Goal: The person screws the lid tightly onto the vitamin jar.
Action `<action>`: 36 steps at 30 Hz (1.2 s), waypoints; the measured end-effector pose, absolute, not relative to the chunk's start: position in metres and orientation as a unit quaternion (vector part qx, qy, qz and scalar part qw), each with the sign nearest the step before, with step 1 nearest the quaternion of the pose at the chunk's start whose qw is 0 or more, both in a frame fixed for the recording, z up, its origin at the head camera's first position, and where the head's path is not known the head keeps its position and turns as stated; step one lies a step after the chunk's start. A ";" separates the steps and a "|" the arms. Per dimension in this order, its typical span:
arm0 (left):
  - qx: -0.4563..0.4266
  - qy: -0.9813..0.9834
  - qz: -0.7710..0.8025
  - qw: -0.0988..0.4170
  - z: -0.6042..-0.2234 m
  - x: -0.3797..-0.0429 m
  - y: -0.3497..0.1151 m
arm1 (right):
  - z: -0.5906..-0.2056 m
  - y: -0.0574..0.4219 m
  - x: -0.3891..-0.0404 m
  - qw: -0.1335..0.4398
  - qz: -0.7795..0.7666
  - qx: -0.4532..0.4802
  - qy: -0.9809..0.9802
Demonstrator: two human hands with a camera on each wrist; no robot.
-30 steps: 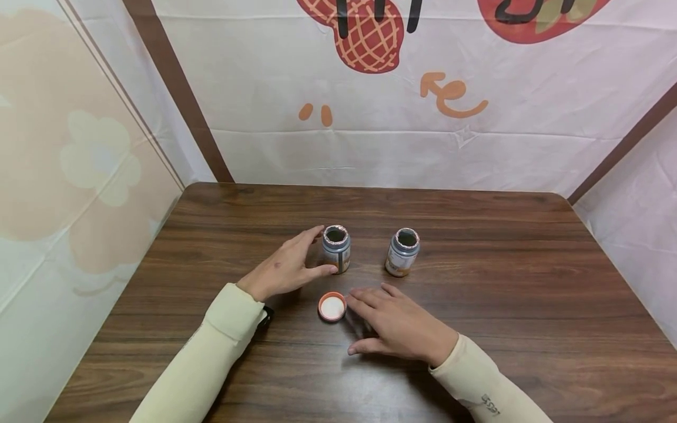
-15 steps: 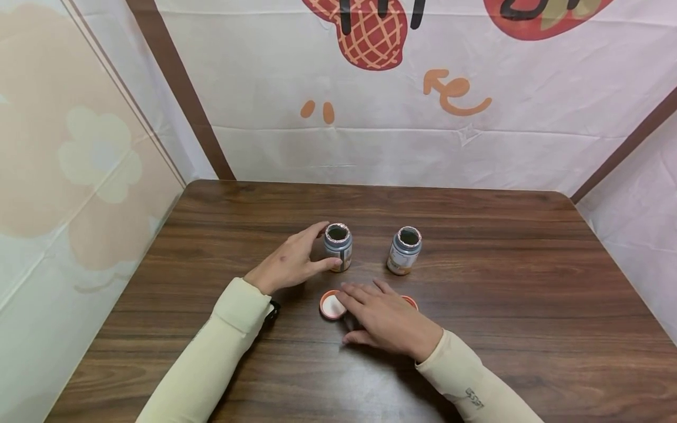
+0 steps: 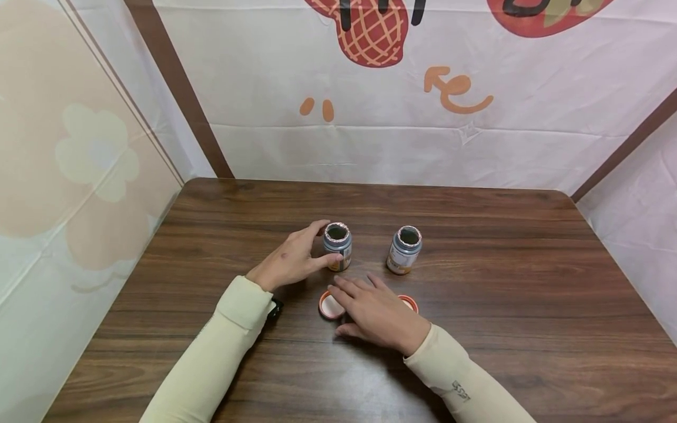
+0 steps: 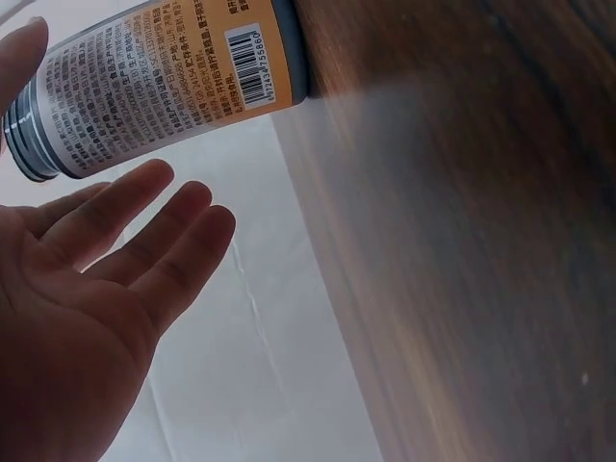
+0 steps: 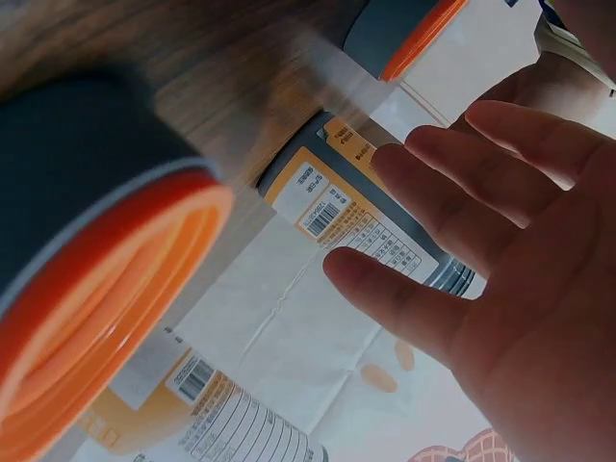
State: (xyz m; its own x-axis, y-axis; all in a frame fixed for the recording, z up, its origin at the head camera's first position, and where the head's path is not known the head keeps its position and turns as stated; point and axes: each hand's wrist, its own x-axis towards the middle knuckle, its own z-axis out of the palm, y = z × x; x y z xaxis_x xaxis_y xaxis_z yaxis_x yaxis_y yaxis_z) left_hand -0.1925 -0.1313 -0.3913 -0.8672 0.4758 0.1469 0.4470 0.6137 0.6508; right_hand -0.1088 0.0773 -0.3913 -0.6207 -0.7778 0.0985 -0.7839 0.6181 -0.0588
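Observation:
My left hand (image 3: 290, 259) is spread round the left jar (image 3: 337, 252), its thumb at the front and its index finger behind the neck. In the left wrist view the other fingers (image 4: 178, 241) are loosely extended, with a gap between them and the jar. The jar stands uncapped, with a torn foil edge round its mouth. My right hand (image 3: 376, 315), palm down and fingers straight, hovers over the right part of an upturned lid (image 3: 329, 308), which has an orange rim and white inside. A second upturned lid (image 3: 409, 302) is partly hidden behind this hand.
Another uncapped jar (image 3: 404, 251) of the same kind stands to the right of the first. The brown wood-grain table (image 3: 508, 282) ends at a white printed cloth (image 3: 254, 147) at the back. A patterned cloth (image 3: 95, 223) hangs along the left side.
My right hand has moved left over the left lid, bringing the right lid partly into view. The left hand has stayed round its jar, with only a slight shift of the thumb.

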 end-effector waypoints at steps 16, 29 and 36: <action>0.253 0.878 0.405 0.037 -0.394 -0.195 -0.126 | -0.395 0.065 -0.115 0.012 0.014 0.422 -0.906; 0.236 0.874 0.423 0.042 -0.395 -0.195 -0.123 | -0.400 0.058 -0.114 0.026 -0.011 0.428 -0.903; 0.236 0.859 0.451 0.051 -0.396 -0.194 -0.122 | -0.401 0.056 -0.114 0.030 -0.009 0.429 -0.903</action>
